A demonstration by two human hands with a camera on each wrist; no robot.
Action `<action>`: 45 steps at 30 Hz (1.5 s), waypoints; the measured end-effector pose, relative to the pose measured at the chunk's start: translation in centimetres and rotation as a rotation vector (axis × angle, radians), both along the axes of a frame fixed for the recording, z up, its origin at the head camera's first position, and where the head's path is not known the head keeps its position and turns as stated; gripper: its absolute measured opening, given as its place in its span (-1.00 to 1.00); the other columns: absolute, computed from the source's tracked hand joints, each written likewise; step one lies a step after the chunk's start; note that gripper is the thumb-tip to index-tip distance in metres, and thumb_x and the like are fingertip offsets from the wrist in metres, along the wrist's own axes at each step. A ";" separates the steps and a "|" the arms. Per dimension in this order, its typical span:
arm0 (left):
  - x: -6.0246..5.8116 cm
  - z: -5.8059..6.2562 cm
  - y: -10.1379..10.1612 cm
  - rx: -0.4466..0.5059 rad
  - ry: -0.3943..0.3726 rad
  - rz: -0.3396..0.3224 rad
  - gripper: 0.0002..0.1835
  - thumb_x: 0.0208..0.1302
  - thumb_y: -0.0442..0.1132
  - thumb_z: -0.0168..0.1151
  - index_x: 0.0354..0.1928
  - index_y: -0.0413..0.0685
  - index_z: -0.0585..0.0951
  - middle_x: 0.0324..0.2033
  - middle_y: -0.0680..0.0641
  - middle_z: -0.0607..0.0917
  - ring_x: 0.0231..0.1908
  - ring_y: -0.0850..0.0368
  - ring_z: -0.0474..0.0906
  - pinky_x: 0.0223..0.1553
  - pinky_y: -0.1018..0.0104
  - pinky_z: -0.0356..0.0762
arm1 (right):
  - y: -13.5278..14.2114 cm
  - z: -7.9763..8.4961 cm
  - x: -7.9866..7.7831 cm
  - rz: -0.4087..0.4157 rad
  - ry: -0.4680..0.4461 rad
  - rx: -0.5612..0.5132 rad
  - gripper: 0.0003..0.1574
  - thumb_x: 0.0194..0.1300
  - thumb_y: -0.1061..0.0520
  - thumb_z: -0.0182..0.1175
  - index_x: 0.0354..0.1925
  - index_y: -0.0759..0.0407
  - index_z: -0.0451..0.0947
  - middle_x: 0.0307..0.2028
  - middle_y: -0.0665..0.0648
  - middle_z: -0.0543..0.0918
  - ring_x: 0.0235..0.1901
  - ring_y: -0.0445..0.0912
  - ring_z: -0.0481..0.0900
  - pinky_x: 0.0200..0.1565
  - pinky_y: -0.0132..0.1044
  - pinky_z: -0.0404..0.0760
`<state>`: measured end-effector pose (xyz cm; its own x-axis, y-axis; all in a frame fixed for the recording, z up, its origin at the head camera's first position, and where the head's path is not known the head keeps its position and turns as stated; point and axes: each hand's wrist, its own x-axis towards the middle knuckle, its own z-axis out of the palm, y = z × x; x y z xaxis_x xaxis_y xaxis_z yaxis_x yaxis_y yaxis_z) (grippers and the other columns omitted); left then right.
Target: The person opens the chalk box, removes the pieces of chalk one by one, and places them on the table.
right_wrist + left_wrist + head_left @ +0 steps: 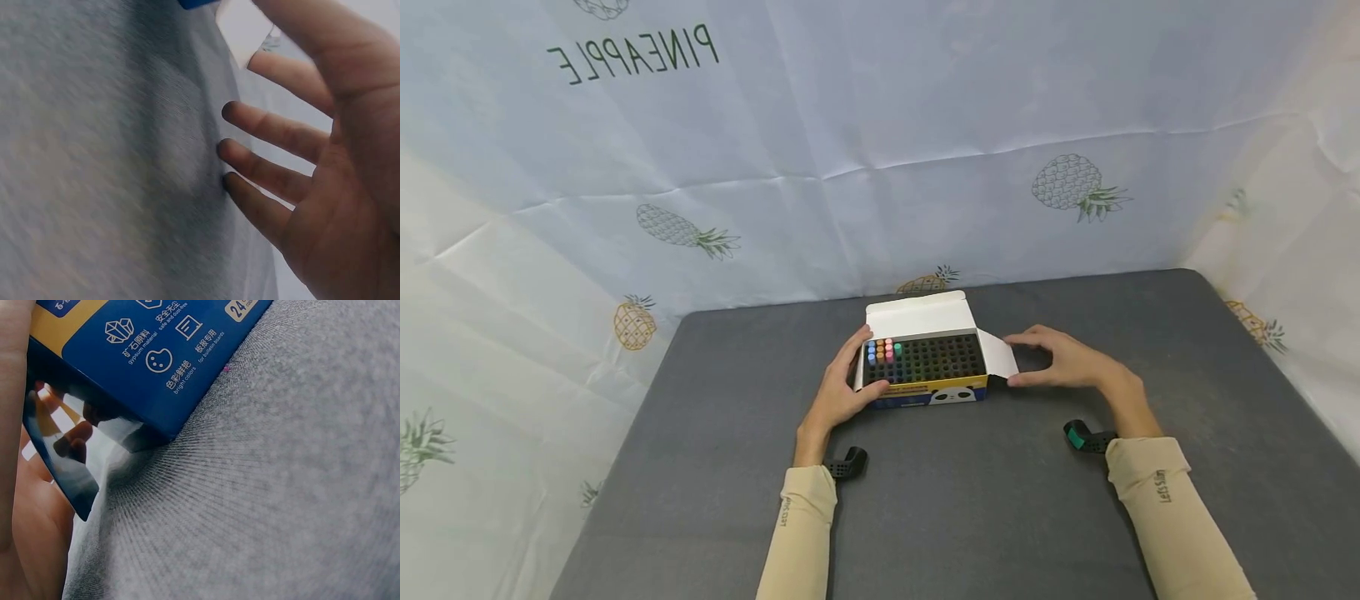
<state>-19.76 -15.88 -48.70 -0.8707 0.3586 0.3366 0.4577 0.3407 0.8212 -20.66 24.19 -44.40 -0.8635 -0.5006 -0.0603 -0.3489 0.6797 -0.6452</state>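
A blue-and-yellow chalk box [923, 393] with a panda on its front stands on the table, its white lid [920, 317] raised. Coloured chalk sticks [881, 352] fill a few holes at the left of its black holder. My left hand [837, 390] grips the box's left end, thumb at the front edge, fingers at the back corner. In the left wrist view its fingers show behind the hanging left flap [56, 450]. On the other side my right hand [1063, 360] touches the right flap [997, 355] with thumb and index finger apart; its other fingers spread loosely.
A dark grey cloth table [970, 500] lies under the box. White curtains [880, 208] with pineapple prints hang behind and at both sides. A black wrist device sits below each hand, the left device [847, 464] and the right device [1088, 437].
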 end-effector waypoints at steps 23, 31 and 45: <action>-0.2 -0.3 -0.2 -0.003 0.004 0.001 -0.07 0.21 -0.15 0.49 0.57 -0.03 0.24 0.60 -0.18 0.16 0.57 -0.21 0.14 0.47 -0.30 0.25 | -1.6 3.3 1.5 -0.034 0.326 -0.120 -0.18 0.15 0.09 0.54 0.34 0.26 0.52 0.31 0.37 0.45 0.34 0.36 0.25 0.20 0.43 0.30; 0.0 -0.2 -0.2 0.000 0.014 0.006 -0.02 0.22 0.33 0.36 0.57 0.11 0.25 0.61 -0.10 0.17 0.58 -0.16 0.14 0.48 -0.28 0.24 | -4.4 5.9 2.2 -0.085 0.607 -0.355 -0.56 0.02 0.36 0.53 -0.06 0.21 0.77 0.01 0.24 0.69 0.06 0.13 0.59 0.04 -0.08 0.54; 0.0 -0.2 -0.1 -0.001 0.014 0.001 -0.04 0.26 0.27 0.37 0.57 0.04 0.25 0.61 -0.13 0.15 0.56 -0.19 0.17 0.43 -0.29 0.32 | -13.6 5.0 0.6 0.010 0.332 -0.533 -0.69 0.26 0.28 0.41 -0.02 0.33 0.73 -0.15 0.30 0.76 -0.20 0.09 0.75 -0.10 -0.10 0.79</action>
<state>-19.72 -15.97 -48.92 -0.8664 0.3577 0.3485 0.4687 0.3417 0.8146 -20.05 10.58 -39.36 -0.7886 -0.3962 0.4703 -0.5935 0.2903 -0.7507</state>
